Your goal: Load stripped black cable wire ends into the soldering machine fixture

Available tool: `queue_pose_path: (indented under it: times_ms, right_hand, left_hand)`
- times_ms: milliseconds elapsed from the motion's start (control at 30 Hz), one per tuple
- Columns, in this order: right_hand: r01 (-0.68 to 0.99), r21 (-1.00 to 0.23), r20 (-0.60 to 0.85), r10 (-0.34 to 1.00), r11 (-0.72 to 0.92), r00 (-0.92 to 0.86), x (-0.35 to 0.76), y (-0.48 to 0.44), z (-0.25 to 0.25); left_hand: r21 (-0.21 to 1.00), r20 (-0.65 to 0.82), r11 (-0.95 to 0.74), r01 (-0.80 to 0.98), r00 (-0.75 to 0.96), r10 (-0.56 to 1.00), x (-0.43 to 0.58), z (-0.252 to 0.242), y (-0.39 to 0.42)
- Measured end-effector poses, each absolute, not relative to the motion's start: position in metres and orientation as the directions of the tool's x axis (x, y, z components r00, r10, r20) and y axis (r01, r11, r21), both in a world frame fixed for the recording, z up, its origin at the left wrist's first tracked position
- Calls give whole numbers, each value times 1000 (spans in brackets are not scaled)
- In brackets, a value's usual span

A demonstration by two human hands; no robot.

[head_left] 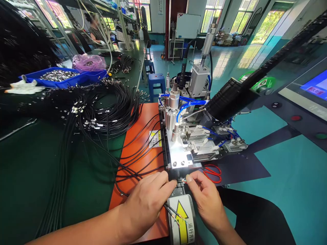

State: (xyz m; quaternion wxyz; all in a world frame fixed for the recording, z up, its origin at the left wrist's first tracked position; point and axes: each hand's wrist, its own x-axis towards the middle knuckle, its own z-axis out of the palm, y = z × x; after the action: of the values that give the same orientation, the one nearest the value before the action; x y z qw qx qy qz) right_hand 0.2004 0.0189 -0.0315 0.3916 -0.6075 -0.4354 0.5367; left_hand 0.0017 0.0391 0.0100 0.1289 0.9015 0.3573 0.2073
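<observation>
My left hand is closed round several thin black cables; their stripped ends poke out below my palm, over a label with a yellow arrow. At the front end of a metal machine, my right hand pinches the fine coloured wires of a cable end between thumb and forefinger. Those wires lie over the dark track between my two hands. Other black cables run from the machine's left edge across an orange board. My fingers partly hide the wire tips.
Red-handled scissors lie just beyond my right hand. Bundled black cables cover the green table at left, near a blue tray of small metal parts. A control panel stands at right. Another person sits far back.
</observation>
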Motion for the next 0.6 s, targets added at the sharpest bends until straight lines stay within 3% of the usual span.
queue_pose_path:
  times_ms: [600]
  right_hand:
    - [63,-946,-315,948,-318,49,200,18,-31]
  left_hand:
    - [292,102,-745,600,754,648,-4,26,41]
